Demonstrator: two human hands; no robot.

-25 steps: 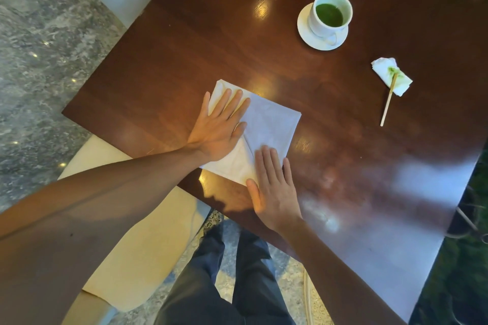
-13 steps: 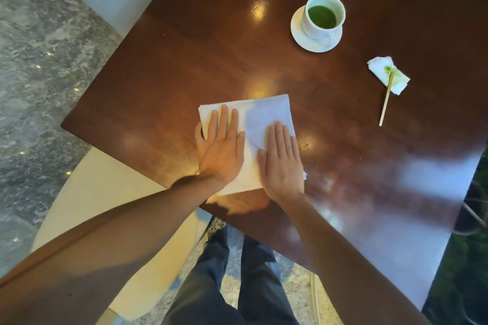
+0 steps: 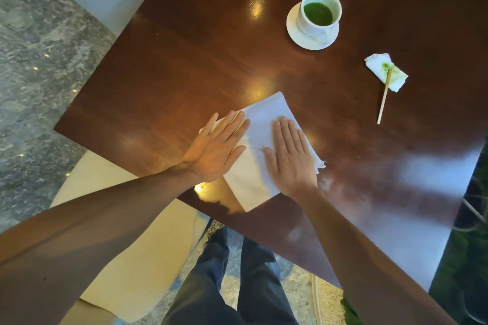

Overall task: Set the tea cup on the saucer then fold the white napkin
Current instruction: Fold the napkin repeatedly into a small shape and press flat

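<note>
The white napkin [image 3: 260, 129] lies folded on the dark wooden table [image 3: 184, 66], near its front edge. My left hand [image 3: 215, 148] rests flat on the napkin's left side, fingers straight. My right hand [image 3: 289, 158] presses flat on its right side. Neither hand grips anything. A frayed corner sticks out beside my right hand. The white tea cup [image 3: 320, 12], filled with green tea, stands upright on the white saucer [image 3: 295, 31] at the far side of the table.
A crumpled tissue [image 3: 383, 68] with a green stain lies at the right, with a thin wooden stick [image 3: 383, 103] leaning on it. A cream chair seat [image 3: 126, 258] stands below the table's front edge. Stone floor lies to the left.
The napkin has turned clockwise under my palms, and both hands have slid across it, the left one angling to the upper right. Cup and saucer have stayed in place.
</note>
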